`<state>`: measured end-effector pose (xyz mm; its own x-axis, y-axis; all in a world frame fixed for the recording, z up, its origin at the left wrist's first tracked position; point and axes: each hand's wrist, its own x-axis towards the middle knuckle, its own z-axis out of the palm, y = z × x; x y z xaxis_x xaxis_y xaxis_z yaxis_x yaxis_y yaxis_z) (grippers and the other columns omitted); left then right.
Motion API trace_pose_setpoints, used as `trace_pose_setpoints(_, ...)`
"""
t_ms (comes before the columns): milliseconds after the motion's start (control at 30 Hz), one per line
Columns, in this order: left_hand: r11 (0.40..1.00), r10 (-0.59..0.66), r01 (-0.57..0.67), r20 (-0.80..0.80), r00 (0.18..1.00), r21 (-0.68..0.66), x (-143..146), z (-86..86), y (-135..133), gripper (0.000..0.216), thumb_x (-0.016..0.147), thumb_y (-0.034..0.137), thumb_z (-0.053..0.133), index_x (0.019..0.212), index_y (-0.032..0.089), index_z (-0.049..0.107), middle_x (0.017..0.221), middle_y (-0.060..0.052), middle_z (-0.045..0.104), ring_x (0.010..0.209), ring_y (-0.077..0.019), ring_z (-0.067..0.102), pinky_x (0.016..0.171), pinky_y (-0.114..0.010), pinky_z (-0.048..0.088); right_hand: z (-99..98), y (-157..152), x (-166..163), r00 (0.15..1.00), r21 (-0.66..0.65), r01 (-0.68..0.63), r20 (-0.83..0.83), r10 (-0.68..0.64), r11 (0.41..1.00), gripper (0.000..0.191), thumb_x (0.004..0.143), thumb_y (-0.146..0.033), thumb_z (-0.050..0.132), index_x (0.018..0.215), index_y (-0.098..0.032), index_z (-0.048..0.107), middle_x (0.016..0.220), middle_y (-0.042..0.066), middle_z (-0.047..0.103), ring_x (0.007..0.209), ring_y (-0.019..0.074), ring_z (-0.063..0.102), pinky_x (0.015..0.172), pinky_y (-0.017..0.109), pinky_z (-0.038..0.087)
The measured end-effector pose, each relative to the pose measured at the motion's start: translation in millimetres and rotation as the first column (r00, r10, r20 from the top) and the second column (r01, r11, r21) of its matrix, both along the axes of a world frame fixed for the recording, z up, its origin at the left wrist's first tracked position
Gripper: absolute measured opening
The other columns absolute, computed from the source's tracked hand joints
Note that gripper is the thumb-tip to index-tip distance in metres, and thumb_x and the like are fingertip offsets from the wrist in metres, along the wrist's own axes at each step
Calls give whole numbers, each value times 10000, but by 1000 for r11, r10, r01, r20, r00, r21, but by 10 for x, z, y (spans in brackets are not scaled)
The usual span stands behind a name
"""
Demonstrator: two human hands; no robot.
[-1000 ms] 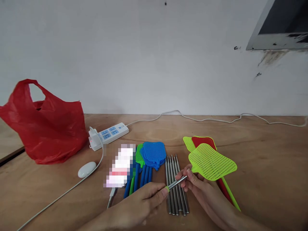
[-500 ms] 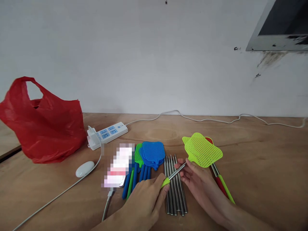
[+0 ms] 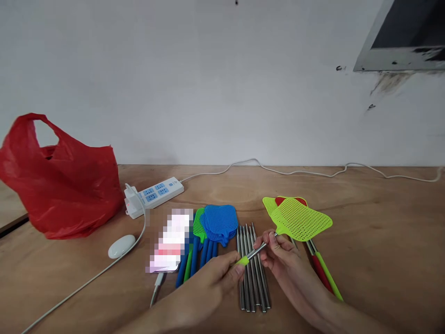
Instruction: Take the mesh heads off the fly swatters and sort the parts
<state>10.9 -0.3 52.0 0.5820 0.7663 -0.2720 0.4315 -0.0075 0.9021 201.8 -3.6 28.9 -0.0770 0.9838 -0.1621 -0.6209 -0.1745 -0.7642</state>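
A yellow-green fly swatter [image 3: 303, 221] with a metal rod is held between my two hands. My left hand [image 3: 212, 284] is closed around its yellow-green grip. At the neck below the mesh head, my right hand [image 3: 287, 262] pinches the rod with its fingertips. Under the swatter's rod lies a row of several loose metal rods [image 3: 253, 285]. Behind the held head rest other swatters, one with a red head [image 3: 301, 201]; red and yellow-green handles [image 3: 323, 271] stick out toward me. Blue mesh heads [image 3: 220, 221], a green head [image 3: 199, 227] and blue and green handles [image 3: 188, 265] lie left of the rods.
A phone with a blurred-out screen [image 3: 170, 243] lies left of the handles, with a cable attached. Farther left are a white oval device [image 3: 121, 246], a white power strip [image 3: 158, 195] and a red plastic bag [image 3: 69, 185]. A white cord [image 3: 295, 173] runs along the wall.
The held swatter's head has swung slightly right and turned, showing more of the red head behind it. My left hand has shifted slightly right along with the grip.
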Motion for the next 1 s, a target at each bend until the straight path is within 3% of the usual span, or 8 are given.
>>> trace_pose_setpoints(100,725,-25,236,318,948,-647,-145,37,64,478,873,666,560,787,243,355,600,113,206,423,-69,52,383,-188,72,53,54,184,999,-4,49,14,-49,999,300,675,-409,892,714,-193,688,787,25,666,643,115,500,581,218,466)
trace_pose_setpoints(200,643,70,191,306,949,-742,-281,22,32,560,783,711,639,743,241,336,556,124,197,417,-64,22,372,-190,25,129,126,399,979,-9,200,41,-200,980,353,570,-386,949,703,-196,683,738,0,628,621,105,454,553,197,446)
trace_pose_setpoints(267,822,195,-86,137,971,-563,-317,7,-20,568,806,777,536,751,235,374,579,103,291,414,-66,137,386,-179,133,150,149,474,976,11,187,109,-187,982,341,620,-416,920,738,-195,689,730,3,620,597,104,433,507,199,408)
trace_pose_setpoints(333,964,261,-261,-6,965,-55,-310,14,-49,502,907,709,425,773,225,450,660,42,457,509,-113,400,488,-216,332,136,151,467,977,32,105,185,-109,994,329,694,-452,868,747,-185,684,731,13,625,573,101,423,490,212,381)
trace_pose_setpoints(400,876,304,-192,-199,932,442,-289,46,-30,413,993,546,366,805,215,526,779,-30,588,713,-202,575,652,-302,425,101,154,405,971,54,16,236,-28,998,332,754,-476,819,758,-175,679,747,24,641,570,99,435,507,222,383)
trace_pose_setpoints(467,769,389,-29,-431,814,639,-279,83,28,334,1019,407,358,895,201,591,848,-80,665,801,-283,647,697,-365,437,66,178,339,965,68,-38,261,19,997,347,778,-494,795,781,-167,678,768,37,657,586,101,462,525,227,390)
trace_pose_setpoints(667,764,506,140,-719,476,630,-318,50,164,438,1035,262,383,1442,103,417,900,-148,746,810,-372,722,642,-402,495,2,300,321,951,59,-71,306,49,996,404,735,-523,816,793,-152,668,748,38,662,566,96,475,521,233,379)
trace_pose_setpoints(1000,757,481,205,-741,470,621,-285,44,227,411,1034,288,407,1402,120,479,864,-138,754,770,-342,735,605,-356,506,-64,304,385,959,36,-140,253,127,989,405,840,-575,682,765,-199,554,418,-103,347,407,77,235,416,218,257)
